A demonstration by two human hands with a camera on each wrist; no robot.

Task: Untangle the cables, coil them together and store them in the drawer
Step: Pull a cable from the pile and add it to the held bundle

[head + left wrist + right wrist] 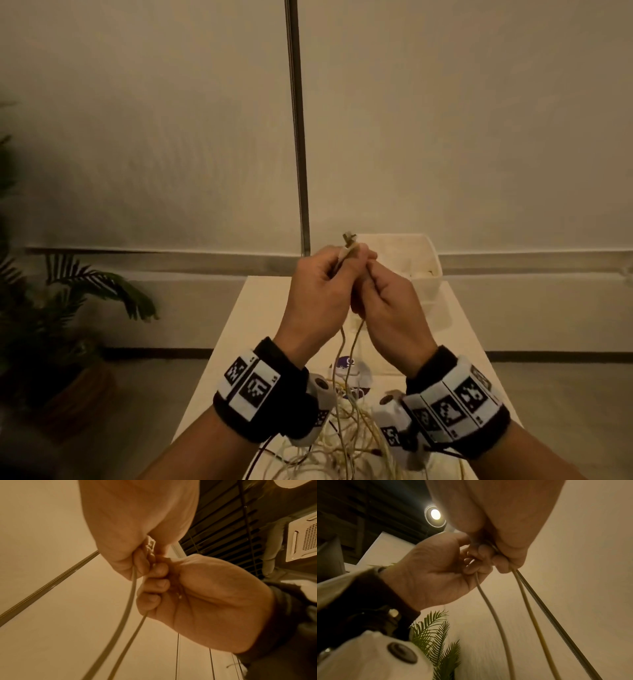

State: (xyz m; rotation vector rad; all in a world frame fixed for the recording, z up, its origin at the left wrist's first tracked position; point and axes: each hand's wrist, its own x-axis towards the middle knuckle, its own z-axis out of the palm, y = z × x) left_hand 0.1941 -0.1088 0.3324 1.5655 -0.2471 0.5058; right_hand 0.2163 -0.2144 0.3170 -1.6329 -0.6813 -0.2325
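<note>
Both hands are raised together above the table. My left hand (334, 270) grips the end of a pale cable, whose plug (349, 240) sticks up above the fingers. Close against it, my right hand (370, 279) curls round a second strand. Two thin cables (349, 342) hang from the hands to a loose tangle of pale cables (346, 431) on the table between my wrists. In the left wrist view the left hand (142, 563) holds a connector (151, 543), and the right hand (159, 582) holds one strand (137, 627). The right wrist view shows the right hand (501, 561), left hand (474, 563) and both strands (489, 604).
An open white drawer box (424, 260) stands at the far right of the cream table (239, 325). A purple-and-white item (344, 365) lies under the cables. A potted palm (68, 308) stands on the floor at left. A metal pole (296, 137) runs up the wall.
</note>
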